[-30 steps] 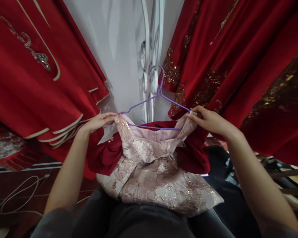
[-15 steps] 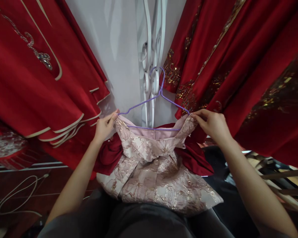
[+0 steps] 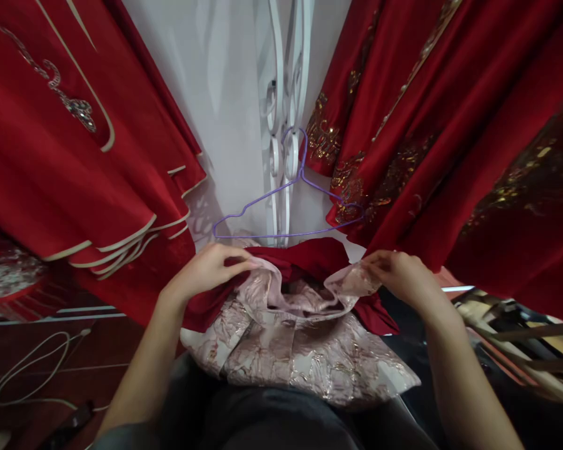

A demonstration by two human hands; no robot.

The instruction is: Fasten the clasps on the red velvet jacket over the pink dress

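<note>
A pink and gold brocade dress (image 3: 304,350) with dark red satin (image 3: 206,303) at its sides and behind it rests over my lap. My left hand (image 3: 220,265) pinches the left end of its neckline, and my right hand (image 3: 394,269) grips the right end. Between them the neckline sags, so the inside of the dress shows. Beyond the dress, a purple wire hanger (image 3: 263,235) hangs bare by its hook from a white scrolled metal stand (image 3: 274,156), apart from both hands.
Red garments with cream edging (image 3: 136,187) hang at the left, and red gowns with gold sequins (image 3: 403,156) at the right. A white cable (image 3: 32,369) lies coiled on the floor at lower left. A slatted wooden item (image 3: 520,337) stands at lower right.
The dress shoulders have come off the hanger, and both hands have lowered toward me with the neckline. The hanger stays on the stand, now uncovered.
</note>
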